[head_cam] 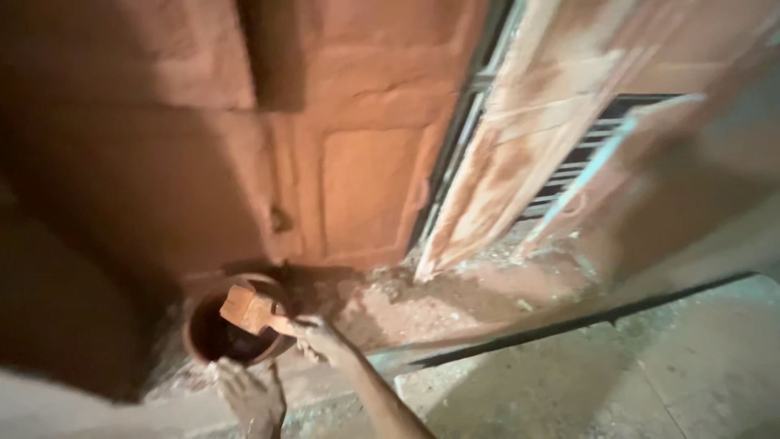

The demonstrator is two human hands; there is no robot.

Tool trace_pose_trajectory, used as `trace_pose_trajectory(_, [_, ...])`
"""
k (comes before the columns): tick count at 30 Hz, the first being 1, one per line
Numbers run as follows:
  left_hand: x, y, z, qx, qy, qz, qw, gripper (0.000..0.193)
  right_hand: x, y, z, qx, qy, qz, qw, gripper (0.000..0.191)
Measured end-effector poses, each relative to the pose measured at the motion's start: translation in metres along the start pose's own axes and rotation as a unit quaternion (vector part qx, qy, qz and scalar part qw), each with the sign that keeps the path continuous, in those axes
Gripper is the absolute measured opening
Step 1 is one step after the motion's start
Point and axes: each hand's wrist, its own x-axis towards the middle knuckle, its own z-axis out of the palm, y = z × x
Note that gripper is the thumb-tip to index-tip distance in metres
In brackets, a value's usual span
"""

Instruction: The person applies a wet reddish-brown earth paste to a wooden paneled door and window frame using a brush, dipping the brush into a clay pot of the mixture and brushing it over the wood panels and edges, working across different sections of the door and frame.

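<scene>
1. Head view, hands. Right hand point(318, 335), caked in clay, fingers closed on the handle of a wooden trowel-like tool point(248, 309). Left hand point(253, 397), also coated, rests just below the rim of a round clay bowl point(199, 345); blur hides whether its fingers grip anything.
2. Head view, position. The tool's flat head sits over the bowl's dark inside, at the upper right rim. The bowl stands on a dusty ledge point(422, 305) at the foot of a reddish plastered wall point(357, 187).
3. Head view, surroundings. Weathered window shutters point(520, 162) swing open to the right, bars behind; pale stone floor point(634, 366) below.
4. Risks, as judged. Slick clay on the palm could let the handle slip; a hard scoop could tip the bowl off the ledge; wet mix may drip onto the floor.
</scene>
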Motion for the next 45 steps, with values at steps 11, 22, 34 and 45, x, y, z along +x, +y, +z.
trace_pose_trajectory(11, [-0.095,0.233,0.063,-0.207,0.014,0.192,0.959,0.07,-0.229,-0.046,-0.257,0.007,0.265,-0.146,0.953,0.043])
trace_pose_trajectory(22, [-0.062,0.462,0.07,-0.144,0.011,0.412,0.9,0.077,-0.353,-0.188,-0.4,-0.031,0.311,-0.23,0.922,0.04])
trace_pose_trajectory(34, [0.086,0.593,0.045,0.004,0.136,0.519,0.844,0.08,-0.336,-0.206,-0.406,-0.094,0.283,-0.263,0.918,0.039])
trace_pose_trajectory(45, [0.183,0.589,0.089,0.017,0.245,0.574,0.781,0.056,-0.292,-0.238,-0.413,-0.14,0.348,-0.225,0.899,0.04])
